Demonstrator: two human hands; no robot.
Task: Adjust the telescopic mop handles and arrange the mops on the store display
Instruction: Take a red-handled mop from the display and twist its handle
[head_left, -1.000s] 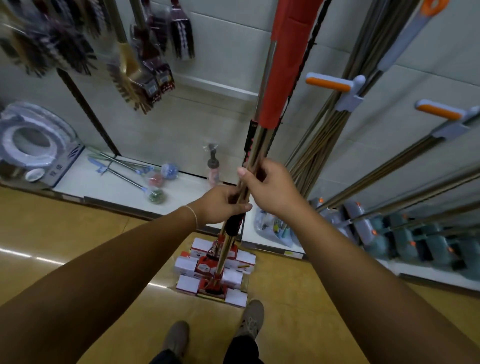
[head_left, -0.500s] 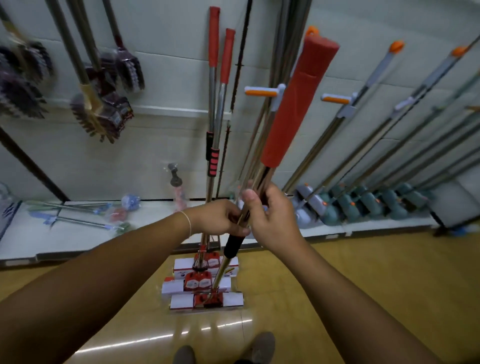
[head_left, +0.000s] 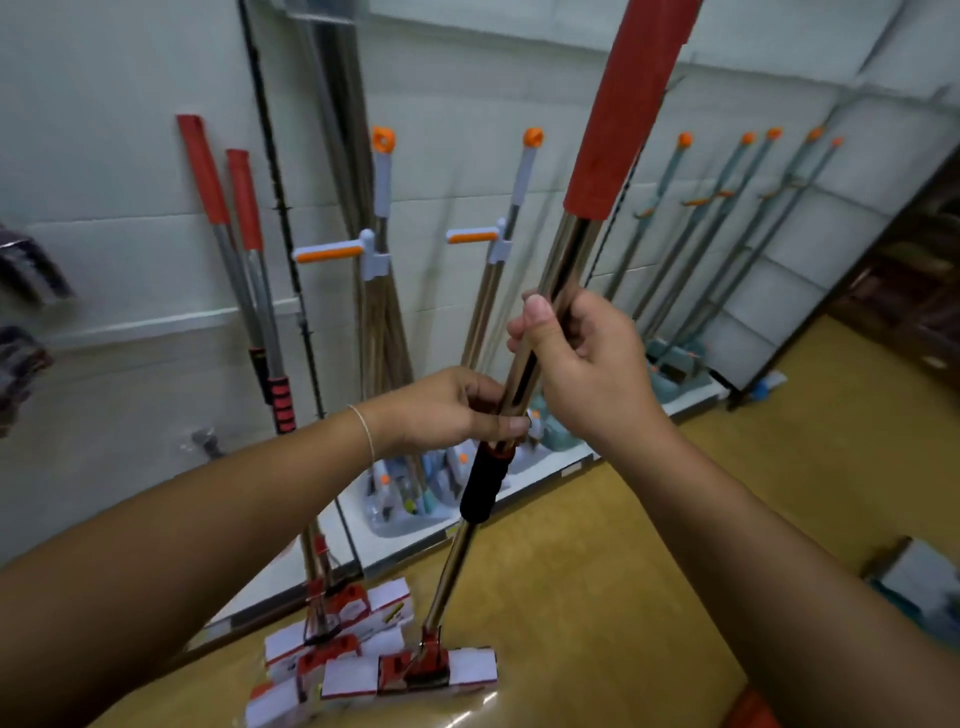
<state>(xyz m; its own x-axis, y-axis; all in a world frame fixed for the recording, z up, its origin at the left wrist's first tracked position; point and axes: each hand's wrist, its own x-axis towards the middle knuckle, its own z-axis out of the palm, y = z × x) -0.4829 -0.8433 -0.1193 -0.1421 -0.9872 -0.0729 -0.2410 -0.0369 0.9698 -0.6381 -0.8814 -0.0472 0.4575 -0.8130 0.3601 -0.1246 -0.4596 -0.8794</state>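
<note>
Since half a second ago the right hand (head_left: 587, 364) has climbed higher up the shiny tube, away from the left hand (head_left: 441, 410), and the mop's sponge head (head_left: 415, 673) has slid out to the 3 o'clock side of the other heads on the yellow floor (head_left: 597, 597). At 9 o'clock two red-capped mops (head_left: 244, 249) lean on the white wall panel (head_left: 104, 130), their packaged heads (head_left: 332, 634) resting on the floor at about 7 o'clock. The left hand, a thin band at its wrist, pinches the held mop handle (head_left: 561, 270) between thumb and curled fingers right above the black locking collar (head_left: 485, 486), near the centre. Just toward 1 o'clock of it the right hand wraps closed round the metal tube, thumb pointing up along it. The handle runs tilted from the sponge head at 6 o'clock up to its red foam grip (head_left: 623, 104) at 12 to 1 o'clock. Behind stand grey-handled mops with orange levers (head_left: 382, 197), and toward 2 o'clock a row of teal mops (head_left: 727, 218) leans on the wall.
</note>
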